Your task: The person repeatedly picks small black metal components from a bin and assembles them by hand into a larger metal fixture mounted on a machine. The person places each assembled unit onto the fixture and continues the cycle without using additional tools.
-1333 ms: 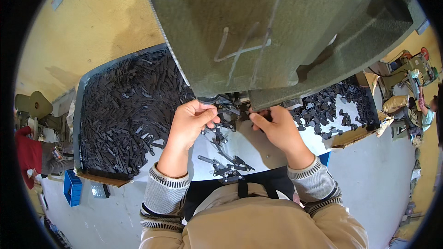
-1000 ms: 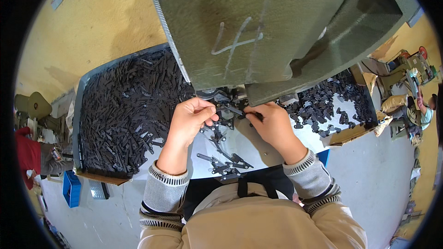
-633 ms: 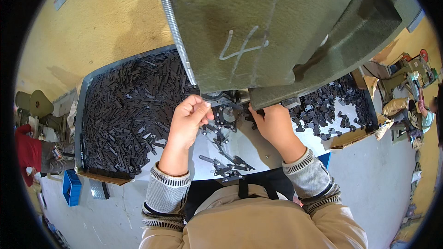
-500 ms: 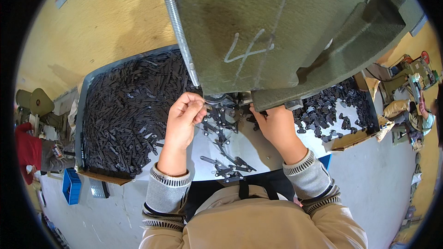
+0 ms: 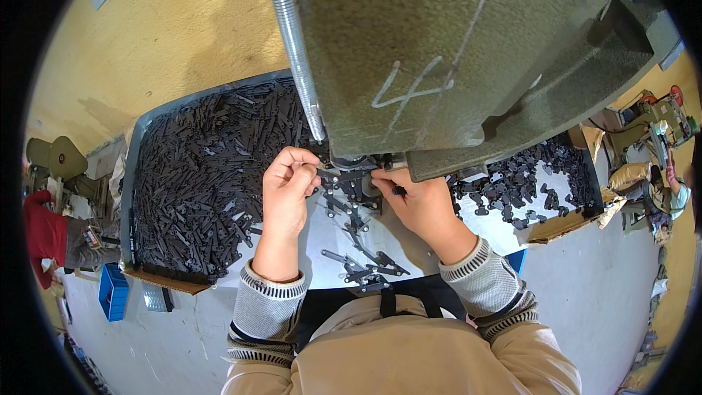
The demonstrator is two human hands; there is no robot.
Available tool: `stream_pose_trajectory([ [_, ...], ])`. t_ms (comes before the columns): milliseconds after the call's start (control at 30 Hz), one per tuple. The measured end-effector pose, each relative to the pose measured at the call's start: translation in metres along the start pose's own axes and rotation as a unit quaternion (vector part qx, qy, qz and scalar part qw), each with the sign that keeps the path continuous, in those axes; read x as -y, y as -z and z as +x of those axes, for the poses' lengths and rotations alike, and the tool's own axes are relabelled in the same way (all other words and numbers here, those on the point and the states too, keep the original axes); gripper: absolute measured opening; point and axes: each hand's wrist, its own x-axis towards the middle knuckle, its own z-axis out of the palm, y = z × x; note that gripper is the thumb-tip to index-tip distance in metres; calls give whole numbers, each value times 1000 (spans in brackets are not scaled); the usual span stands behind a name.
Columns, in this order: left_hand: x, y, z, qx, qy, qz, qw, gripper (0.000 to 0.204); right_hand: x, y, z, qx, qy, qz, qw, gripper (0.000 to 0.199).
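1. Metal piece (image 5: pixel 349 175), small, dark and flat, sits just under the press head (image 5: pixel 453 58), between the two hands and touching both sets of fingertips.
2. Left hand (image 5: pixel 287 190) is curled, thumb and forefinger pinched on the piece's left end.
3. Right hand (image 5: pixel 418 203) is closed on the right end, with a second small dark part caught in its fingers, as far as I can tell.
4. Doing this well seems to mean seating the piece flat and square under the tool, with fingertips kept at its outer ends, clear of the die.
5. Loose finished-looking parts (image 5: pixel 362 260) lie on the grey bench (image 5: pixel 322 238) just nearer the body than the hands.
6. Left of the left hand, a tray of dark strips (image 5: pixel 205 175) is heaped full; right of the right hand, a cardboard box of shorter pieces (image 5: pixel 526 183) is within reach.
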Motion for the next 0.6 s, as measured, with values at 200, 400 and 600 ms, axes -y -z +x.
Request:
stream_pose_trajectory([
  [200, 3, -4, 1, 29, -1, 52, 998, 7, -3, 7, 1, 9, -243, 295, 924, 14],
  [400, 6, -8, 1, 35, 13, 108, 993, 7, -9, 35, -2, 58, -462, 670, 578, 34],
  [600, 9, -1, 2, 42, 28, 190, 981, 11, -4, 32, -12, 68, -436, 675, 592, 20],
])
